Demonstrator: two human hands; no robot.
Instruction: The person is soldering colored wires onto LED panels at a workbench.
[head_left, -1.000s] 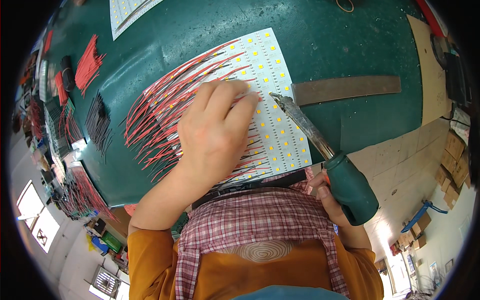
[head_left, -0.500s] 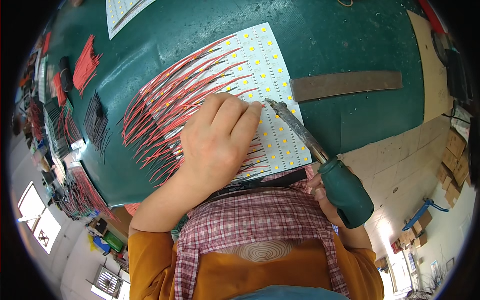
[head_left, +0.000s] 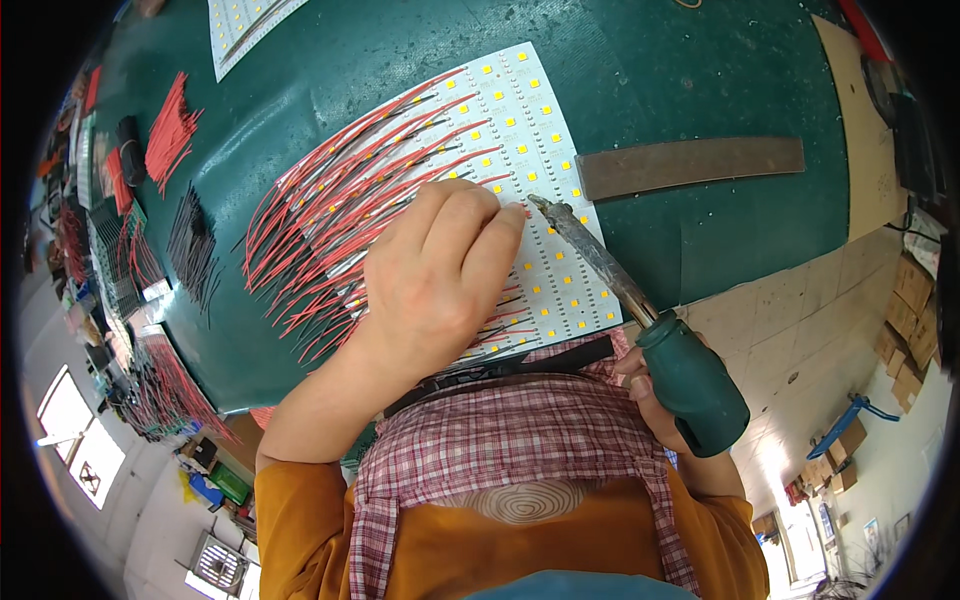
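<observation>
A white LED board (head_left: 565,290) with rows of yellow chips lies on the green table. Red and black wires (head_left: 300,220) fan out from it toward the left. My left hand (head_left: 435,265) rests over the board with thumb and fingers pinched together; a bit of red wire (head_left: 527,211) shows at the fingertips. The rest of that wire is hidden under the hand. My right hand (head_left: 650,395) grips the green handle of a soldering iron (head_left: 692,385), partly hidden behind it. The iron's dark tip is at the board, just right of my left fingertips.
A flat brown strip (head_left: 690,168) lies right of the board, near its edge. Bundles of loose red wires (head_left: 172,130) and black wires (head_left: 193,245) lie at the left. Another LED board (head_left: 235,30) is at the far left. Cardboard (head_left: 860,130) borders the table's right side.
The board has shifted very slightly left. Both hands and the soldering iron stay nearly in place, the iron's tip still beside my left fingertips.
</observation>
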